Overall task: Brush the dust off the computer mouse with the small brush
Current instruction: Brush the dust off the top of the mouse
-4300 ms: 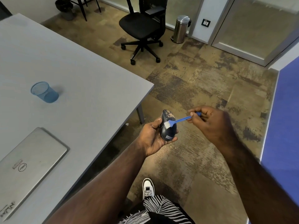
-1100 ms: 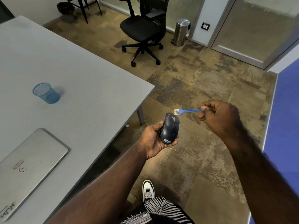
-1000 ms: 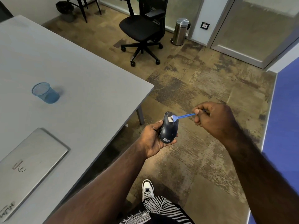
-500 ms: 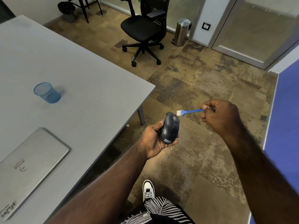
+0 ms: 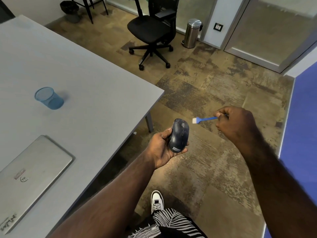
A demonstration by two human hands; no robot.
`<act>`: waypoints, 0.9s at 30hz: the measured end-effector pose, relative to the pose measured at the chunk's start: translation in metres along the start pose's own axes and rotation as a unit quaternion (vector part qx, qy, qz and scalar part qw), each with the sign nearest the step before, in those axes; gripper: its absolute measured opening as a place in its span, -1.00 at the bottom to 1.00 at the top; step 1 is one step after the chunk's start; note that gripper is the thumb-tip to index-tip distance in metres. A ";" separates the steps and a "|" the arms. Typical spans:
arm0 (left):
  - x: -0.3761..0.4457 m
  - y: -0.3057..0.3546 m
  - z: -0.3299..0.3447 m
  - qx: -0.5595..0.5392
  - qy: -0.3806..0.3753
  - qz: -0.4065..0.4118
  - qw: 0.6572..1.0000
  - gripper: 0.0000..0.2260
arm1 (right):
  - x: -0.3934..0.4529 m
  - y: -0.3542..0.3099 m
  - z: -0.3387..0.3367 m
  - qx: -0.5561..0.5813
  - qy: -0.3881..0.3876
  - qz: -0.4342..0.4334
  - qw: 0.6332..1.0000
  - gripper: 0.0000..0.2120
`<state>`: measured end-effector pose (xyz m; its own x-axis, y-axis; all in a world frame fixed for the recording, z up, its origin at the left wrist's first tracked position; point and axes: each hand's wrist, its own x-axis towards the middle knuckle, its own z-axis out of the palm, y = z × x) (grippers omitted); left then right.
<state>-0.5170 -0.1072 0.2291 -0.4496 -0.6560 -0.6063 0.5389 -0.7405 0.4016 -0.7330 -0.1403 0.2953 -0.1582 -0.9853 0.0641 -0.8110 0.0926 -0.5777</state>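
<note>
A dark blue computer mouse [image 5: 179, 134] rests in my left hand [image 5: 161, 148], held over the floor beside the table corner, top side up, with a small label at its near end. My right hand [image 5: 235, 124] pinches the handle of a small blue brush [image 5: 205, 119] with white bristles. The bristles hang in the air a little to the right of the mouse's far end, not touching it. Pale dust specks lie on the carpet below the mouse.
A grey table [image 5: 82, 93] fills the left side, carrying a blue mesh cup [image 5: 48, 98] and a closed silver laptop [image 5: 32, 176]. A black office chair [image 5: 152, 31] and a steel bin [image 5: 192, 33] stand farther back. A blue wall panel [image 5: 301, 117] runs along the right.
The brush swept across the far end of the mouse, then lifted off to the right. Much of the dust seen on the mouse earlier is gone.
</note>
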 end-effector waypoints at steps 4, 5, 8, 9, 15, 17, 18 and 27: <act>0.000 0.002 0.001 -0.014 -0.001 -0.006 1.000 -0.59 | -0.006 0.000 0.001 0.096 -0.070 -0.035 0.992 -0.85; 0.000 0.002 0.001 -0.021 -0.001 -0.008 1.000 -0.57 | -0.009 0.001 0.000 0.094 -0.104 -0.049 0.989 -0.84; 0.001 0.003 -0.002 -0.034 0.003 -0.006 0.999 -0.54 | -0.010 0.007 -0.007 0.104 -0.143 -0.063 0.982 -0.81; 0.001 0.003 -0.003 -0.037 0.002 -0.006 0.999 -0.53 | -0.010 0.009 -0.011 0.110 -0.137 -0.068 0.982 -0.81; 0.002 0.003 -0.002 -0.054 -0.005 -0.012 0.998 -0.54 | -0.017 0.008 -0.008 0.095 -0.166 -0.114 0.975 -0.71; 0.003 0.003 -0.002 -0.057 -0.010 -0.018 0.998 -0.54 | -0.016 0.010 -0.003 0.088 -0.102 -0.103 0.985 -0.79; 0.002 0.003 -0.003 -0.059 -0.012 -0.020 0.998 -0.53 | -0.015 0.010 -0.002 0.082 -0.065 -0.103 0.989 -0.82; 0.002 0.002 -0.013 -0.084 -0.011 -0.003 0.996 -0.53 | -0.022 0.001 -0.012 0.104 -0.193 -0.160 0.963 -0.59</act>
<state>-0.5071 -0.1080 0.2197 -0.4677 -0.6568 -0.5915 0.6475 -0.7101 0.2765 -0.7368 -0.1165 0.3027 0.3339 -0.9424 -0.0178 -0.6473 -0.2156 -0.7311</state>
